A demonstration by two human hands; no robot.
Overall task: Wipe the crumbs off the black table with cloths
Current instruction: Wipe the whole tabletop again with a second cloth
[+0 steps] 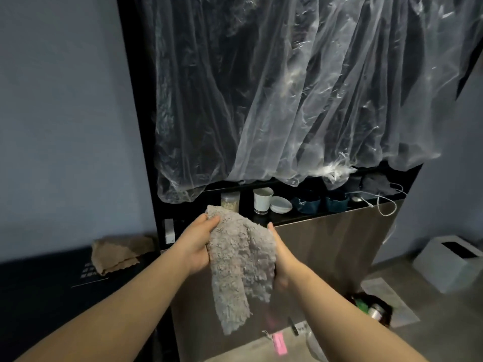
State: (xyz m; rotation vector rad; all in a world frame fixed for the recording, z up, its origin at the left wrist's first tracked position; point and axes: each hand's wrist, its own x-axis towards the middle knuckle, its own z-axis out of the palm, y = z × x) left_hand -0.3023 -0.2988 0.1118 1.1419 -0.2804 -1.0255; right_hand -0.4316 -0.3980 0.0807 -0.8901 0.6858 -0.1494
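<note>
A fluffy grey cloth (240,262) hangs in the air between both my hands, its loose end drooping down. My left hand (196,244) grips its upper left part, thumb over the top corner. My right hand (281,257) holds the cloth's right side from behind, fingers mostly hidden by the fabric. A second, brown cloth (117,253) lies folded on the black table (39,296) at the left, against the wall. Crumbs on the table cannot be made out.
A black shelf unit draped in clear plastic sheeting (287,100) fills the middle. On its ledge stand a jar (230,201), a white cup (262,201), a white dish (281,205) and dark bowls. A white bin (449,262) and clutter sit on the floor at right.
</note>
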